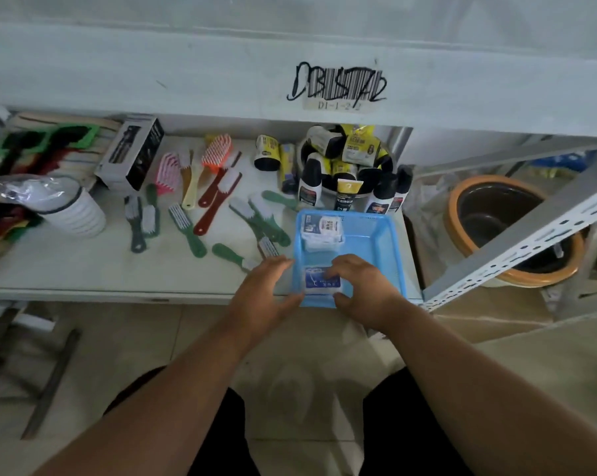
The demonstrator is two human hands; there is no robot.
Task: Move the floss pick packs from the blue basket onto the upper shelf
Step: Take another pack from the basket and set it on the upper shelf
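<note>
A blue basket [376, 235] stands at the front right of the lower shelf [84, 269]. Inside it, one stack of floss pick packs [322, 231] lies at the far left corner. A second stack of packs [319, 281] lies at the near left corner. My right hand [362, 286] reaches into the basket, fingers on top of this near stack and thumb at its front. My left hand [266, 293] is beside the basket's left wall, fingers spread, thumb at the basket's near rim. The upper shelf [290, 39] runs across the top, with a barcode label on its front edge.
Brushes [200, 207] with green, red and pink handles lie scattered on the lower shelf left of the basket. Behind the basket stand bottles and tubes [345, 173]. A black box [132, 152] and white cup [73, 211] sit further left. A slotted shelf upright [517, 249] and pot lie to the right.
</note>
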